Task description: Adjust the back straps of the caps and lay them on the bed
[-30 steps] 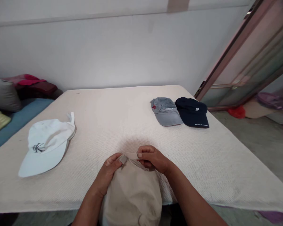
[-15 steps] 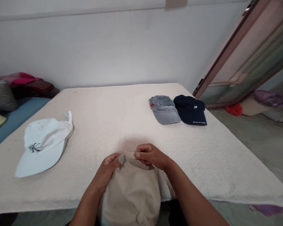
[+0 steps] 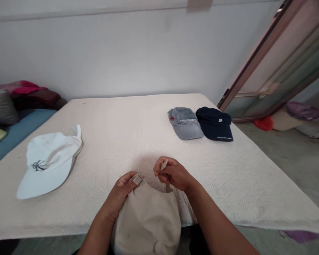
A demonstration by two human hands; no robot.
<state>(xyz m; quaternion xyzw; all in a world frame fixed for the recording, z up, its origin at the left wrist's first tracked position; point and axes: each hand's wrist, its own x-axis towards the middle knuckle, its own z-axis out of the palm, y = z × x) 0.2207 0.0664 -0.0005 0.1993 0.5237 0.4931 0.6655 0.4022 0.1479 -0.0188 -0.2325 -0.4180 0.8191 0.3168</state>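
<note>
Beige fabric cap (image 3: 149, 216), rounded crown, curved rear opening: lying at the near edge of the cream textured tablecloth (image 3: 122, 134); left hand (image 3: 122, 189) is pinching its buckle corner, right hand (image 3: 174, 173) its loose strap end (image 3: 164, 164).

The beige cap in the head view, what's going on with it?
A person holds the beige cap at the near edge of the table. The left hand grips one side of its back opening; the right hand pinches the loose strap from the other side, and the two sides are apart. The white cap lies to the left, and the gray cap and navy cap lie together farther back on the right.
</note>
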